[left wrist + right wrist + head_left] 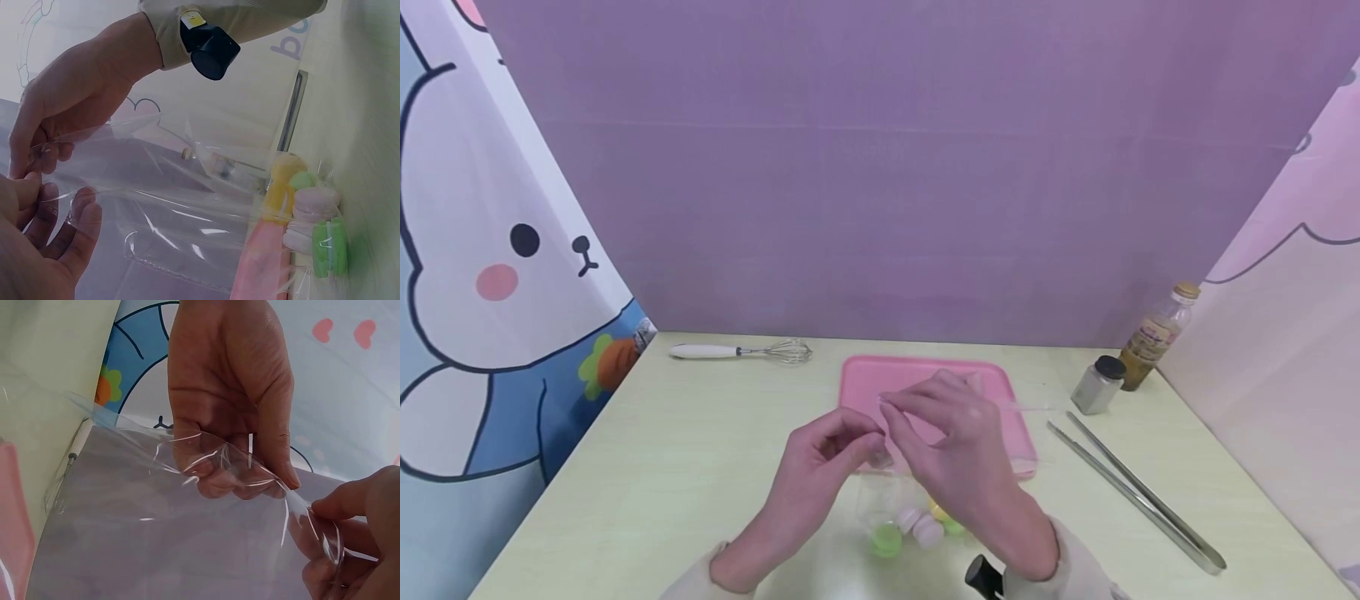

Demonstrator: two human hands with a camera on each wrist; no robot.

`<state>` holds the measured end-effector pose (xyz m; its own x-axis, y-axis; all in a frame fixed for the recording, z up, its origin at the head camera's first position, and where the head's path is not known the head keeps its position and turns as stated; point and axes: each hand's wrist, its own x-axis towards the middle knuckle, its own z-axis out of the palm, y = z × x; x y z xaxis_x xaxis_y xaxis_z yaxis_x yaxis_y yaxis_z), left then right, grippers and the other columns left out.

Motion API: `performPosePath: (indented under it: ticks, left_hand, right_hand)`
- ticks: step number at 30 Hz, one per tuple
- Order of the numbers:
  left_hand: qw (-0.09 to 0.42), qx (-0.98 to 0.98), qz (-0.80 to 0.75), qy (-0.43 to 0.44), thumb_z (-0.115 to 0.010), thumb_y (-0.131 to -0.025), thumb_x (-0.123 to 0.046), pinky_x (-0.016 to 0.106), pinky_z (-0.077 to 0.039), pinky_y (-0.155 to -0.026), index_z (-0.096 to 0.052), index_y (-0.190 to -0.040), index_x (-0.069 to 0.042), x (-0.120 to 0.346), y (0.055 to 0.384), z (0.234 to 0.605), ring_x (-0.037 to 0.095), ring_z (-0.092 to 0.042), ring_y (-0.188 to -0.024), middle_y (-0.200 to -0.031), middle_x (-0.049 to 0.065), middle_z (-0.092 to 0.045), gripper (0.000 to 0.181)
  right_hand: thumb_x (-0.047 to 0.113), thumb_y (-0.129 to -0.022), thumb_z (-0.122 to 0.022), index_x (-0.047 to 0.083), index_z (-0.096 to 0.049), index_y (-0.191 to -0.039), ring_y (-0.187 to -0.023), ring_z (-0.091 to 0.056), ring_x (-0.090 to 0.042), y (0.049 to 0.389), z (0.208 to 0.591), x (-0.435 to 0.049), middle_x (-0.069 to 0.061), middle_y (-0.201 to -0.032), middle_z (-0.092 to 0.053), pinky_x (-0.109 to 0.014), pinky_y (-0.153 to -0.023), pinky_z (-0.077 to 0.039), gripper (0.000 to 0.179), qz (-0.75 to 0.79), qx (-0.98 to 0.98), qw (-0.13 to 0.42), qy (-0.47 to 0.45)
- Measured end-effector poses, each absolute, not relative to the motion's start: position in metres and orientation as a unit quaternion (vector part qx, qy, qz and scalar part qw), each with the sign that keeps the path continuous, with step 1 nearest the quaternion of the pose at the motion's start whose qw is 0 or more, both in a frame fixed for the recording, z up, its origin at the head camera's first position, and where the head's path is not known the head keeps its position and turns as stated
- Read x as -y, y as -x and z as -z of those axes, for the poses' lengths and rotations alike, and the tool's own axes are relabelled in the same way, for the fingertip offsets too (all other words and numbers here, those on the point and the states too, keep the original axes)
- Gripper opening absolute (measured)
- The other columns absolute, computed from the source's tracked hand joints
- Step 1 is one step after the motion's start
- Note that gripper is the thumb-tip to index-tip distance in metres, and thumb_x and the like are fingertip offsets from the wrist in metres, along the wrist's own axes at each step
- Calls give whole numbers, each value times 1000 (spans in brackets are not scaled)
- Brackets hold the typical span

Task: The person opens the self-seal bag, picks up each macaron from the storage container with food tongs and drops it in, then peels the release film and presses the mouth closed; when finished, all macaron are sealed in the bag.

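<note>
A clear plastic bag (169,212) hangs between both hands, its top edge bunched at the fingers. My left hand (827,467) pinches that edge between thumb and curled fingers. Close by on the right, my right hand (958,442) pinches the edge with thumb and fingertips. Macaron-shaped pieces appear to lie in the bag's bottom on the table: a green one (329,247), pale pink ones (315,205) and a yellow piece (279,194). In the right wrist view the film (150,519) stretches across the fingers. The head view shows little of the bag's outline.
Behind the hands lies a pink tray (865,387). A whisk (737,352) is at the back left. Metal tongs (1138,496) lie on the right, with a black-lidded jar (1097,386) and a corked bottle (1153,340) behind them. A purple cloth wall (925,208) closes the back.
</note>
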<state>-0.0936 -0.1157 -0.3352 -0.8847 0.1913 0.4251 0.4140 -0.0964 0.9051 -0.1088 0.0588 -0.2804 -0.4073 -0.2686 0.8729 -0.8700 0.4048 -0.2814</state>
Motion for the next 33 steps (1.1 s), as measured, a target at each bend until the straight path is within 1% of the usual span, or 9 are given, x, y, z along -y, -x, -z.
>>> performPosePath:
  ticks: [3,7,13,16,18,22,25,29,33]
  left_hand:
    - [77,668,705,225,-67,-97,-7,28,-58,-68,-69,-102,2,116,93,335,16,-65,-76,-88,12,-71,11]
    - [77,669,704,227,-68,-96,-7,27,-57,-68,-69,-101,0,115,92,336,16,-65,-75,-87,12,-71,8]
    - [65,664,704,243,-67,-97,-6,32,-59,-72,-69,-99,-1,112,92,339,18,-67,-77,-87,15,-71,6]
    - [68,664,704,243,-67,-97,-6,33,-60,-73,-68,-100,0,112,92,338,18,-67,-77,-88,14,-71,7]
    - [69,665,704,240,-67,-97,-6,33,-60,-73,-69,-100,0,113,91,337,17,-67,-78,-88,13,-71,7]
    - [71,670,700,238,-67,-97,-7,32,-59,-73,-70,-101,-2,113,91,336,16,-67,-78,-89,11,-71,7]
    - [73,670,699,240,-67,-97,-7,31,-59,-73,-70,-101,-3,113,91,336,17,-67,-78,-89,11,-71,6]
    - [72,666,702,244,-67,-97,-6,33,-60,-74,-69,-101,-2,113,91,337,17,-68,-79,-90,11,-71,6]
    - [71,666,702,243,-67,-97,-6,34,-60,-75,-69,-101,-2,113,90,337,17,-68,-78,-90,11,-71,6]
  right_hand:
    - [0,-81,-76,3,-80,-88,-72,-64,-16,108,281,-58,-2,-83,-75,-23,-72,-47,9,-400,740,388,-377]
    - [1,-83,-75,3,-80,-88,-70,-63,-15,106,282,-56,-4,-82,-75,-22,-70,-47,8,-416,738,395,-356]
    - [1,-85,-75,4,-80,-90,-70,-63,-14,106,280,-57,-2,-81,-75,-20,-69,-48,8,-422,738,401,-342]
    - [1,-85,-74,3,-79,-95,-72,-63,-15,107,280,-60,-2,-83,-75,-23,-71,-48,11,-418,735,395,-359]
    - [5,-87,-74,3,-78,-100,-76,-64,-16,107,280,-62,-2,-87,-75,-27,-74,-49,14,-410,735,390,-373]
    - [12,-89,-74,4,-78,-106,-82,-63,-18,107,282,-66,-3,-93,-75,-33,-77,-45,19,-393,732,387,-399]
    - [11,-88,-75,3,-78,-105,-82,-62,-19,108,282,-66,-3,-94,-74,-30,-76,-44,19,-385,730,388,-411]
    - [6,-86,-75,2,-78,-101,-78,-60,-18,109,282,-66,-2,-90,-74,-26,-75,-43,16,-377,729,394,-413]
    - [4,-86,-74,3,-79,-97,-75,-60,-17,109,283,-65,-1,-87,-73,-23,-74,-43,12,-374,729,399,-411]
